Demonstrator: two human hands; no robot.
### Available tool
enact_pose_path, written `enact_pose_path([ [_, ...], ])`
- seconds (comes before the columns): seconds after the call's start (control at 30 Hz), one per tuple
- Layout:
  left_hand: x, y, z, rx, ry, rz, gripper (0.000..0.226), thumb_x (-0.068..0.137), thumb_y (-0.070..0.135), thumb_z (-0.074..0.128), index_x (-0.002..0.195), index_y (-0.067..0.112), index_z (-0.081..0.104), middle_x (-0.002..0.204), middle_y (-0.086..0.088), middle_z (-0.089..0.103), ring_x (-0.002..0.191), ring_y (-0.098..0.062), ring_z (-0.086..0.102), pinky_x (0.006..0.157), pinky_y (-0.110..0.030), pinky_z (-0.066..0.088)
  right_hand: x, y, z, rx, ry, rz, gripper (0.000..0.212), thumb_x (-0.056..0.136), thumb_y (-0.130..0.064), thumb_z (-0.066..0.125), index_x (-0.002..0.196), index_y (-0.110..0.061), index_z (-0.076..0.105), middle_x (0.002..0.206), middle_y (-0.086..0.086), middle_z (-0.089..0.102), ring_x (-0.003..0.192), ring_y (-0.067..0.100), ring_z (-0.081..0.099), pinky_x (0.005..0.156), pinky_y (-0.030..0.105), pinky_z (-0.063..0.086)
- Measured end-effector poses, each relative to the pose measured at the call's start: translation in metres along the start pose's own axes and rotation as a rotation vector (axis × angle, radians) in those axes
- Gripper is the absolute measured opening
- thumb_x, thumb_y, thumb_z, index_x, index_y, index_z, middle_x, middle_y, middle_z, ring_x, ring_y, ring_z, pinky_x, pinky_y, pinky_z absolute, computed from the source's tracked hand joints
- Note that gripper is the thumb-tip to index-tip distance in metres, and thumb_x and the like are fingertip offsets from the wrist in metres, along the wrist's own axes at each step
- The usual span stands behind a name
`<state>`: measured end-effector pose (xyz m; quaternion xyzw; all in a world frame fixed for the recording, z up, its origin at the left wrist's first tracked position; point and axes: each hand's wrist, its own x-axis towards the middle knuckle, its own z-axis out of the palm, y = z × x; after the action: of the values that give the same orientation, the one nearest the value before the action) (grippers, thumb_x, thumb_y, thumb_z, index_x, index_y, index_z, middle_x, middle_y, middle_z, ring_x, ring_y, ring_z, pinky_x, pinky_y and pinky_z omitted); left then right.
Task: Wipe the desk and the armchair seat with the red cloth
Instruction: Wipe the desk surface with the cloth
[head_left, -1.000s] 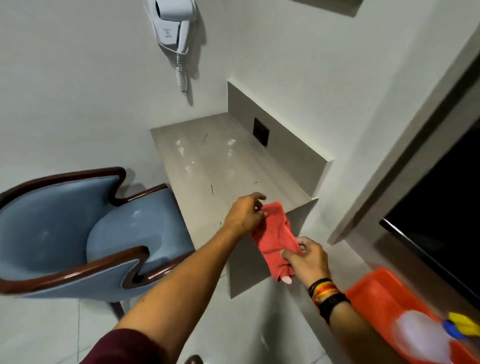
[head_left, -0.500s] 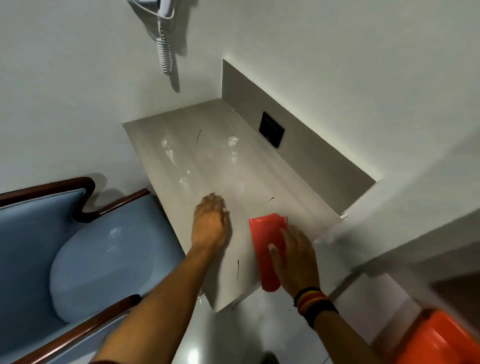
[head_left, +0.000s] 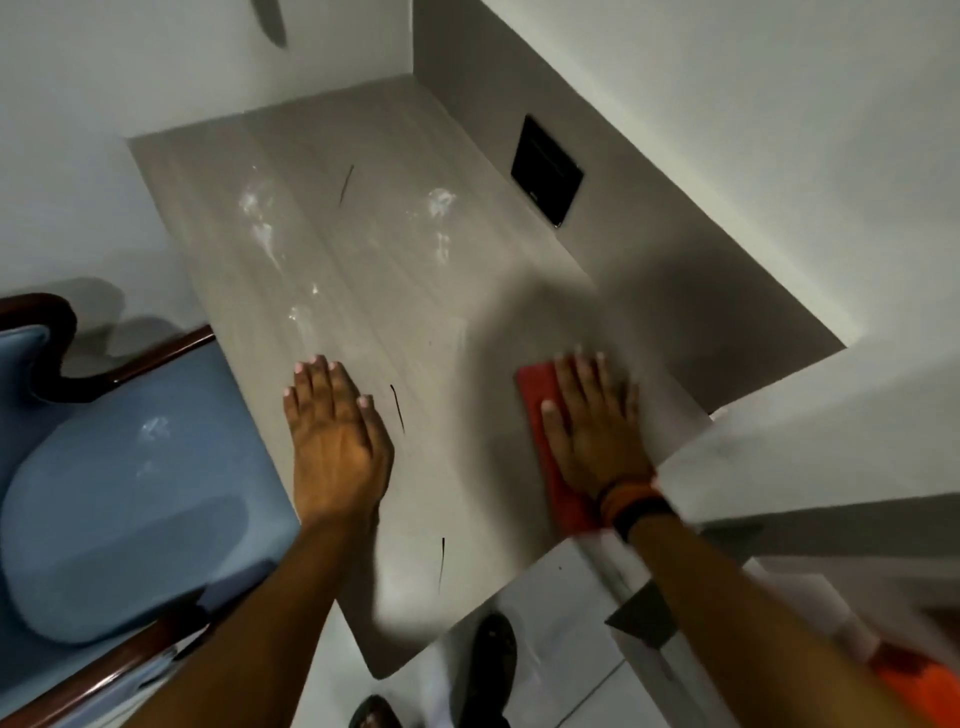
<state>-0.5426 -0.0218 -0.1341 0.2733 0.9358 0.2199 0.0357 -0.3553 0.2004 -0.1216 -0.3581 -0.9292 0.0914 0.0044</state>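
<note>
The grey wood-grain desk (head_left: 363, 270) fills the middle of the head view, with white smears and a few thin dark hairs on it. My right hand (head_left: 592, 421) lies flat on the folded red cloth (head_left: 535, 395), pressing it onto the desk's right side near the wall panel. Flat on the desk near its left edge rests my left hand (head_left: 335, 441), fingers together, holding nothing. The blue armchair seat (head_left: 140, 509) with dark wooden arms sits at the left, tucked against the desk, with a pale smear on its cushion.
A black wall socket (head_left: 545, 179) sits on the grey back panel. White walls close in the desk at the back and right. An orange tub (head_left: 919, 680) shows at the bottom right. My dark shoes (head_left: 493, 654) stand on the tiled floor below the desk edge.
The cloth went from held between both hands in the air to flat on the desk under my right hand, then slid right. My left hand settled flat on the desk; the camera moved closer.
</note>
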Motion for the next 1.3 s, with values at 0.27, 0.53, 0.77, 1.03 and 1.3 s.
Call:
enact_pose_path([
  [0.27, -0.001, -0.001, 0.001, 0.010, -0.001, -0.016, 0.065, 0.110, 0.037, 0.015, 0.165, 0.001, 0.017, 0.175, -0.019, 0.011, 0.165, -0.030, 0.002, 0.134, -0.048, 0.002, 0.014, -0.021, 0.003, -0.026, 0.073, 0.142, 0.087, 0.100, -0.067, 0.019, 0.164, -0.009, 0.013, 0.173, 0.015, 0.012, 0.161, 0.030, 0.007, 0.130, 0.053, -0.002],
  [0.53, -0.002, -0.002, 0.003, 0.011, 0.022, -0.011, 0.062, 0.111, 0.033, 0.019, 0.164, 0.000, 0.020, 0.174, -0.020, 0.015, 0.164, -0.031, 0.007, 0.134, -0.049, 0.006, 0.060, -0.012, -0.009, -0.029, 0.048, 0.137, 0.083, 0.101, -0.064, 0.015, 0.164, -0.010, 0.012, 0.174, 0.013, 0.010, 0.161, 0.028, 0.006, 0.131, 0.052, 0.005],
  [0.77, -0.001, -0.001, 0.003, 0.028, 0.005, -0.017, 0.063, 0.111, 0.034, 0.017, 0.164, 0.000, 0.019, 0.174, -0.020, 0.014, 0.164, -0.030, 0.006, 0.135, -0.046, 0.004, 0.064, -0.013, -0.008, -0.020, 0.056, 0.115, 0.078, 0.101, -0.058, 0.020, 0.164, -0.013, 0.017, 0.173, 0.011, 0.013, 0.161, 0.028, 0.008, 0.130, 0.056, 0.006],
  [1.03, -0.002, 0.001, 0.001, 0.010, -0.003, -0.022, 0.064, 0.111, 0.035, 0.016, 0.165, 0.001, 0.019, 0.175, -0.018, 0.013, 0.165, -0.029, 0.006, 0.135, -0.047, 0.005, -0.003, -0.036, 0.009, -0.027, 0.108, 0.182, 0.070, 0.104, -0.046, 0.021, 0.163, -0.010, 0.017, 0.172, 0.016, 0.018, 0.160, 0.033, 0.016, 0.129, 0.054, 0.013],
  [1.3, -0.002, 0.002, 0.001, 0.014, 0.014, -0.028, 0.063, 0.111, 0.033, 0.019, 0.164, 0.000, 0.022, 0.174, -0.020, 0.017, 0.164, -0.030, 0.009, 0.134, -0.048, 0.008, 0.078, -0.023, -0.010, -0.006, 0.072, 0.225, 0.068, 0.101, -0.037, 0.025, 0.163, -0.010, 0.020, 0.173, 0.011, 0.018, 0.160, 0.028, 0.013, 0.129, 0.054, 0.015],
])
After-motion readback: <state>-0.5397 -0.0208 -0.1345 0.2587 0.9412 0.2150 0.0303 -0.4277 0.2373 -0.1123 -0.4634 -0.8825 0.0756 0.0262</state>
